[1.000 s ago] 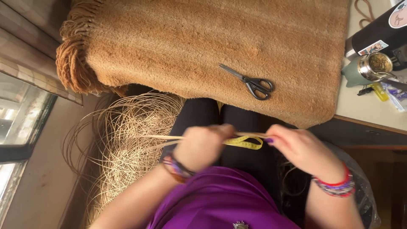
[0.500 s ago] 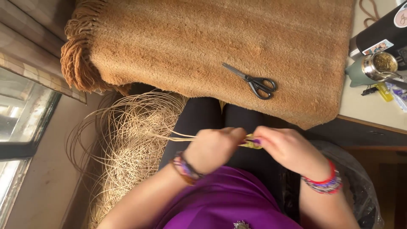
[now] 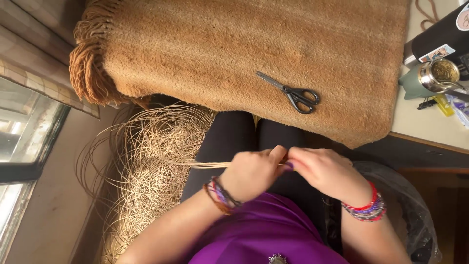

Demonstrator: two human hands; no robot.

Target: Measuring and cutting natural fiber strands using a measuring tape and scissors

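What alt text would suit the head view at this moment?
Seen from above, a seated person's left hand and right hand meet over the lap, pinching thin pale straw strands that run from a loose coil at their left. Black scissors lie on a tan fringed mat ahead.

Both forearms come in from below and meet over the lap; the left hand (image 3: 251, 173) is curled into a loose fist, knuckles up, thumb and forefinger pinched together at its right edge; the right hand (image 3: 325, 171) lies palm down just beside it, fingertips (image 3: 289, 165) pressed against the left's pinch; the two hands touch; both wrists are bent slightly inward, the elbows spread wide.
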